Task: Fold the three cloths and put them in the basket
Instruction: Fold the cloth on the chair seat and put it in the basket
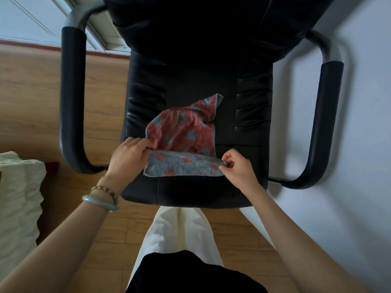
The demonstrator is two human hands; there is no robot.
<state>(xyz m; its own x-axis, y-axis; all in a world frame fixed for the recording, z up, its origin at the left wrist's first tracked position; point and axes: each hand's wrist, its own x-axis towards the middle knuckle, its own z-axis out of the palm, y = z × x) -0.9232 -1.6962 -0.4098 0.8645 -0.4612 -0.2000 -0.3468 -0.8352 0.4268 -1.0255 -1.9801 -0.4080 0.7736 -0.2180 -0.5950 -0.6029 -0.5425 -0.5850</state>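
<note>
Cloth (pixel 182 127), nubby dotted terry on padded chair (pixel 190 81), hem pinched by left hand (pixel 127 157) and right hand (pixel 237 168)

head cam, steep down, close over chair (pixel 148 98)

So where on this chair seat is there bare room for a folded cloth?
Bare seat lies behind the cloth toward the backrest, and along both sides of it. The front middle is crowded: left hand and right hand pinch the folded edge.

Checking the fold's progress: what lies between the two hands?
In the head view, the turned-up grey edge of the spotted cloth spans from left hand to right hand, above the chair seat.
</note>
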